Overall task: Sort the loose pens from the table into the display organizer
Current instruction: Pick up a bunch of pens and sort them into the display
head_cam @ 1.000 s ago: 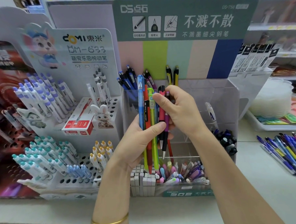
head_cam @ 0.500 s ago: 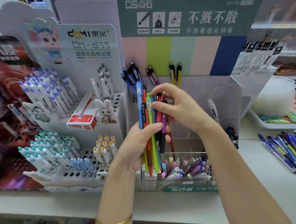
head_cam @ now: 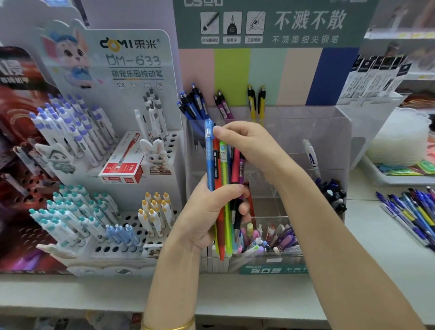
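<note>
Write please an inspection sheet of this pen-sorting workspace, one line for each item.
Surface: white table, partly bare at the right.
Job's things: bundle of pens held upright before the clear organizer; loose pens lie on the table at the right; blue pens, purple pens and yellow pens stand in the organizer's back compartments.
Clutter: red box on the white pen stand; tray at far right.
Grippers: left hand grips the bundle low; right hand grips pens near its top.
Cables: nothing seen.
Surroundings: green sign above the organizer; shop shelves behind.
</note>
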Demonstrator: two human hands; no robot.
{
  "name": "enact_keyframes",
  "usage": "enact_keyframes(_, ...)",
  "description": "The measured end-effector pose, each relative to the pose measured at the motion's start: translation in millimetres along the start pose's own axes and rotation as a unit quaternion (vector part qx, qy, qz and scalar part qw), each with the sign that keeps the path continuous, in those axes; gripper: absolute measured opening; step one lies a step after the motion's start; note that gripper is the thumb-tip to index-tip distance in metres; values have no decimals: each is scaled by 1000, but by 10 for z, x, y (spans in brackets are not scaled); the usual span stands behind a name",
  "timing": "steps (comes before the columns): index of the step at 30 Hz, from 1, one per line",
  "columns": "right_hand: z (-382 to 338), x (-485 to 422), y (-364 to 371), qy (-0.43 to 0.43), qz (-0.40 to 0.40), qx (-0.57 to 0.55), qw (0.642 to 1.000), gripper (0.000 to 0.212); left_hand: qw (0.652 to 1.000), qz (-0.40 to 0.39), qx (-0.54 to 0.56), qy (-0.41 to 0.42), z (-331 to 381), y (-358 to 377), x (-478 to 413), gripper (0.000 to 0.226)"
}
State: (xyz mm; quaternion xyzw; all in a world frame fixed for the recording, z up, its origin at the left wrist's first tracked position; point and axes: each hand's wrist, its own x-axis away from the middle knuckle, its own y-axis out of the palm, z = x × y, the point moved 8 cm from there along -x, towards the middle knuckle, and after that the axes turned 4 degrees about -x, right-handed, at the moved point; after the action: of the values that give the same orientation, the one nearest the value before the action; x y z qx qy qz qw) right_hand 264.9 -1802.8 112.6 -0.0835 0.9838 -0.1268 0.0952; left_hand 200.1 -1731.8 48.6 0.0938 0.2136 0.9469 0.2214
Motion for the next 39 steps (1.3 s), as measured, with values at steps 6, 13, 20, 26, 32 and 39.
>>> enact_keyframes(6,64,-52,-81,34,47,-158,986,15,998,-9,-65,-1,-39,-18,53,40)
enact_keyframes(13,-208,74,-593,-125,282,-402,862,12,991,32,-126,0,-104,-109,36,32)
enact_keyframes(20,-154,416,-247,-3,108,10,994,23,961,180,-209,40,-103,-280,-51,29)
enact_keyframes(26,-23,533,-2,0,101,154,983,31,961,200,-168,88,-83,-210,-150,47)
enact_keyframes(32,94,443,-77,37,72,125,989,25,976,153,-115,100,-86,-109,-179,22)
enact_keyframes(39,199,342,-102,59,29,7,998,26,975,136,-144,98,-98,-235,-273,50)
